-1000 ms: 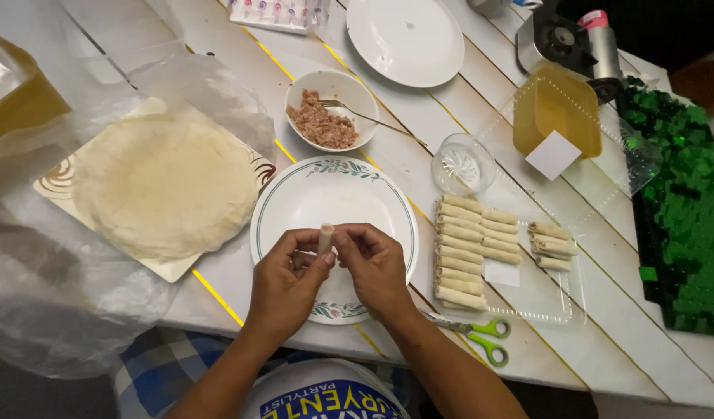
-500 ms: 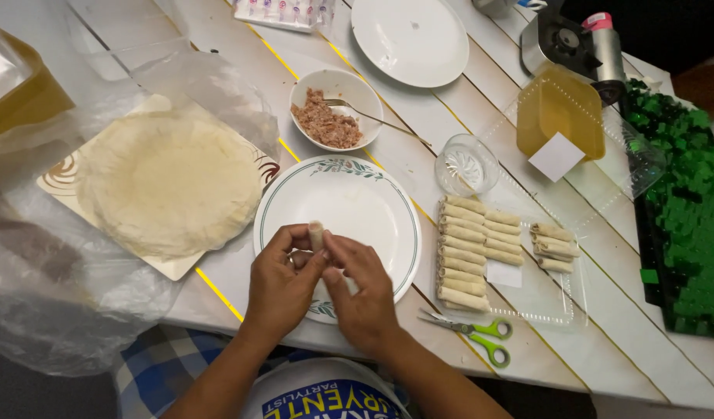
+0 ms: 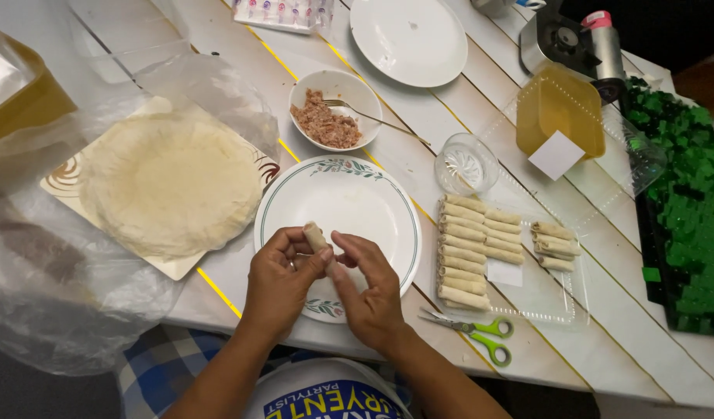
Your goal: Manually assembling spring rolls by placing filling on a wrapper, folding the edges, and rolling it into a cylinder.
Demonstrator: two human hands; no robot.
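Home dining table [image 3: 419, 116], plates, filling bowl [image 3: 335, 88], stacked wrappers [image 3: 171, 182]

**Open plate middle, crowded table edges**

The bare middle of the rimmed plate [image 3: 349, 206] is open; the wrapper stack [image 3: 171, 182] blocks toward the table's left edge; the filling bowl [image 3: 335, 109] stands just beyond; the tray of rolls [image 3: 528, 291] and scissors [image 3: 473, 332] crowd the near right edge.

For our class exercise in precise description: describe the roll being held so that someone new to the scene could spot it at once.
Start at the floral-rimmed plate in the middle of the white table. Over its near edge, the left hand and right hand meet, pinching a small pale roll upright. Unlike the finished rolls lying flat in rows on the clear tray, it is alone and held up.
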